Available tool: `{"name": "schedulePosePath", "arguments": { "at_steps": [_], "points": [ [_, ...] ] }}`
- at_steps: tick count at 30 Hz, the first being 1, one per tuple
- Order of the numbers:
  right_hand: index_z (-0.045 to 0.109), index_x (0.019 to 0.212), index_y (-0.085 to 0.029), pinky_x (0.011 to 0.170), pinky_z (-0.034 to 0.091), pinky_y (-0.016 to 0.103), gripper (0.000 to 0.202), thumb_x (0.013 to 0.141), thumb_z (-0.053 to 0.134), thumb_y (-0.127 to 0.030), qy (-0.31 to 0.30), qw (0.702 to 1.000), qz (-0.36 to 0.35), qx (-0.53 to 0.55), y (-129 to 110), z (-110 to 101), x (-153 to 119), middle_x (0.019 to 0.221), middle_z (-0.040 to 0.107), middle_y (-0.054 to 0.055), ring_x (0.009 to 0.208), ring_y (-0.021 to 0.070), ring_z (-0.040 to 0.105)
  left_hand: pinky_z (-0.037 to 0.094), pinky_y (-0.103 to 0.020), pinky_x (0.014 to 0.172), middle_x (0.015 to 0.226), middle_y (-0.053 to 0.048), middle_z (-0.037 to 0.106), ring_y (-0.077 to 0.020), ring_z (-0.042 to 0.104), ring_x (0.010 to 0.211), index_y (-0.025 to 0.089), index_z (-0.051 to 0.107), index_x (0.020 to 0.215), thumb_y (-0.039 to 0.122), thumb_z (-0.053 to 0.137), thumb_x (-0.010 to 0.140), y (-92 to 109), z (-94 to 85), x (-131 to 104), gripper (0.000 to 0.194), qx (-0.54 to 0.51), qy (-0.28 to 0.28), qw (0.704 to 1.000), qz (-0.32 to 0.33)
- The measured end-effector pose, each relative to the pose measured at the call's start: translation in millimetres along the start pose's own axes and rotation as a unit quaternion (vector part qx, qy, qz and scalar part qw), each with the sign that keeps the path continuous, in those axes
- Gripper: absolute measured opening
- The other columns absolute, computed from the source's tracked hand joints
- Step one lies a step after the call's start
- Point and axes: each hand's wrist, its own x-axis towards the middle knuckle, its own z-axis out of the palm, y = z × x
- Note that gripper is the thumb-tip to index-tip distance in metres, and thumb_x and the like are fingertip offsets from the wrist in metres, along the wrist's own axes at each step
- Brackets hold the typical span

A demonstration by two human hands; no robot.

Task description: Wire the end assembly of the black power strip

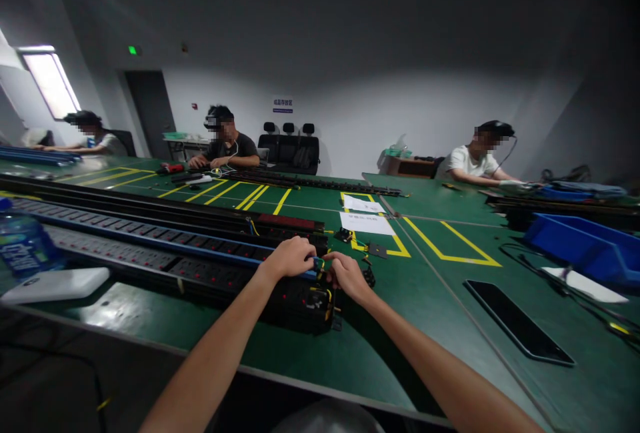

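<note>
Long power strips with rows of sockets lie side by side on the green table, their ends near my hands. My left hand (293,256) is closed over the end of the blue-edged power strip (200,239), its fingertips curled at the strip's end. Just to the right, my right hand (349,277) pinches at thin yellow-green wires (325,265) coming out of that end; the exact grip is partly hidden by the fingers. Nearer to me, a black power strip (300,306) has an open end with yellow wire showing. Small black parts (345,235) lie beyond my right hand.
At right are a dark phone (517,321), cables and a blue bin (585,246). A bottle (27,239) and a white device (57,285) stand left. Paper sheets (367,223) lie on yellow-taped table markings. Several people sit across the table.
</note>
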Motion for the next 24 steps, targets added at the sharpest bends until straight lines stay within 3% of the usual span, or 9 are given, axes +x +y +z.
{"name": "schedulePosePath", "arguments": {
  "at_steps": [7, 12, 18, 24],
  "points": [
    [0.068, 0.108, -0.015, 0.048, 0.042, 0.026, 0.042, 0.088, 0.031, -0.023, -0.014, 0.999, -0.023, -0.025, -4.7, 1.6, -6.6, 0.059, 0.062, 0.001, 0.047, 0.0173, 0.058, 0.050, -0.032, 0.086, 0.097, -0.006, 0.069, -0.0224, 0.063, 0.095, 0.023, 0.073, 0.097, 0.027, 0.052, 0.088, 0.0, 5.6, -0.8, 0.024, -0.002, 0.007, 1.000, -0.003],
    [0.071, 0.103, -0.019, 0.064, 0.045, 0.029, 0.039, 0.094, 0.034, -0.028, 0.036, 0.985, -0.052, -0.159, -9.6, -9.5, -8.3, 0.063, 0.066, 0.004, 0.064, 0.0214, 0.065, 0.050, -0.032, 0.086, 0.095, -0.006, 0.069, -0.0221, 0.063, 0.095, 0.023, 0.073, 0.096, 0.028, 0.053, 0.088, -1.4, 8.6, -1.2, 0.022, -0.001, 0.011, 1.000, -0.004],
    [0.071, 0.102, -0.024, 0.067, 0.044, 0.031, 0.032, 0.096, 0.043, -0.039, 0.138, 0.899, 0.073, -0.409, -18.7, -48.1, -6.4, 0.087, 0.073, 0.012, 0.079, 0.0261, 0.069, 0.050, -0.031, 0.084, 0.096, -0.006, 0.069, -0.0221, 0.063, 0.094, 0.023, 0.073, 0.095, 0.027, 0.054, 0.087, -1.1, 7.5, -1.6, 0.021, -0.005, 0.013, 1.000, -0.002],
    [0.070, 0.103, -0.023, 0.076, 0.050, 0.038, 0.035, 0.096, 0.040, -0.038, 0.122, 0.847, 0.154, -0.494, -11.2, -81.4, -3.5, 0.108, 0.070, 0.013, 0.097, 0.0304, 0.069, 0.050, -0.030, 0.081, 0.094, -0.006, 0.070, -0.0222, 0.064, 0.093, 0.022, 0.074, 0.094, 0.025, 0.055, 0.085, -0.8, 6.5, -2.0, 0.021, -0.003, 0.020, 1.000, -0.002]
  ]
}}
